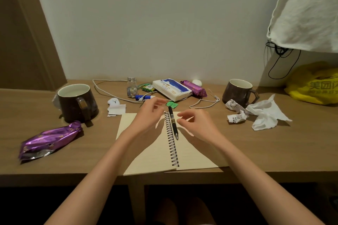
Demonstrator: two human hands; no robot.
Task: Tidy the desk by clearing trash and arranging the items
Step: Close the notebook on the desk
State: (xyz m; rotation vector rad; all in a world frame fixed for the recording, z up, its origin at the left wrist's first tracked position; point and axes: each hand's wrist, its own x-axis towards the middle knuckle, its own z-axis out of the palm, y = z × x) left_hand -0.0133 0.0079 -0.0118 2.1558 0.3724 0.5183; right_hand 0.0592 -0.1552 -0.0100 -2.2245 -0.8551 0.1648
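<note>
left hand (147, 115) and right hand (198, 124) hover loose and empty over the notebook (157, 157)
pen (173, 123) seems light, stiff, smooth; pinch its middle.

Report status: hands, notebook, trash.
Left hand and right hand open, empty, above open notebook. Pen lies beside the spiral, between the hands. Crumpled tissue, paper wads, purple wrapper not yet cleared.

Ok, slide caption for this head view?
Left hand and right hand hover over an open notebook and pen on a desk cluttered with crumpled tissue.
</note>
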